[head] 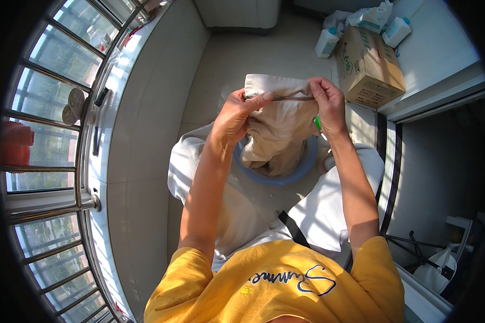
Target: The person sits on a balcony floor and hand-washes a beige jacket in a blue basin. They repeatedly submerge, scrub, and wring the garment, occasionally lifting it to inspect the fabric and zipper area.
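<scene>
A beige fabric article with a zipper (pixel 285 121) is stretched between my hands, its upper edge spread flat and its lower part bunched. My left hand (pixel 242 111) grips its left side, the thumb lying along the zipper. At the upper right corner, my right hand (pixel 327 103) pinches the cloth between thumb and fingers. The lower folds hang into a blue plastic basin (pixel 281 179) on the floor between my legs. Just beside my right hand shows a small bright green object (pixel 317 122), mostly hidden. Cloth and hands cover the basin's far side.
A cardboard box (pixel 367 68) stands at the far right, with white bottles (pixel 326 42) and plastic bags (pixel 370 18) around it. To the left runs a window ledge (pixel 123 72) with metal bars, a black-bristled brush (pixel 101 97) on it. A doorway track (pixel 390 169) lies right.
</scene>
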### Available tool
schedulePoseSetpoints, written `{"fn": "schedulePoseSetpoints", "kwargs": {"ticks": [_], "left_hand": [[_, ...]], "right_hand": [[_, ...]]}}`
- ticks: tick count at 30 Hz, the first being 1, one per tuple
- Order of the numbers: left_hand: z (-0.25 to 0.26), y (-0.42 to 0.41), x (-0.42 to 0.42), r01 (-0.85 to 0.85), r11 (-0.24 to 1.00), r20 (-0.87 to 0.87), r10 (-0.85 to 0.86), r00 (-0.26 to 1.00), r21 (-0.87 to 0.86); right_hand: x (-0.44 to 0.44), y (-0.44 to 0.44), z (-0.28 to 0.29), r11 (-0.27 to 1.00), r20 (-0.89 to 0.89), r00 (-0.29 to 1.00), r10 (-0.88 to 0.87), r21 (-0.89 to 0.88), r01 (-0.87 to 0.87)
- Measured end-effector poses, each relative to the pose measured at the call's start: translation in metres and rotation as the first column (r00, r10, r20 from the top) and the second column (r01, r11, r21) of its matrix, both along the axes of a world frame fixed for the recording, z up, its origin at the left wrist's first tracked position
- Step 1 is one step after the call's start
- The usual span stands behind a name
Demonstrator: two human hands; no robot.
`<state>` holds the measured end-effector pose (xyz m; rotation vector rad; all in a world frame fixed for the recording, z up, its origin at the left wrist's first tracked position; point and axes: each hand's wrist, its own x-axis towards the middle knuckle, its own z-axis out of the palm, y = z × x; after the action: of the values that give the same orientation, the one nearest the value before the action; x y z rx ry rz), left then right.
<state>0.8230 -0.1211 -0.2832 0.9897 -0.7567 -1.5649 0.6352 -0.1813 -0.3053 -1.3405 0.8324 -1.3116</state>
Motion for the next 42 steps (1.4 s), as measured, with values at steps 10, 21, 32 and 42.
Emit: {"fn": "schedulePoseSetpoints", "kwargs": {"ticks": [10,21,32,42], "left_hand": [[-0.01,-0.008,0.004,-0.35,0.934,-0.178,0.333,0.926,-0.074],[-0.064,-0.03,0.027,-0.287,0.888,-0.454,0.435,0.777,0.361],[-0.033,-0.019,-0.072,0.019,0.861,-0.515,0.286,0.808,0.508],[-0.062,-0.025,-0.07,-0.07,0.9,-0.446,0.28,0.85,0.431]], "right_hand": [[-0.002,-0.004,-0.006,0.75,-0.362,0.659,0.659,0.252,-0.611],[0.009,0.008,0.01,0.722,0.59,0.681,0.433,0.226,-0.654],[0.051,-0.004,-0.018,0.81,-0.422,0.725,-0.544,-0.491,0.322],[0.052,-0.004,-0.029,0.783,-0.338,0.758,-0.558,-0.516,0.347]]}}
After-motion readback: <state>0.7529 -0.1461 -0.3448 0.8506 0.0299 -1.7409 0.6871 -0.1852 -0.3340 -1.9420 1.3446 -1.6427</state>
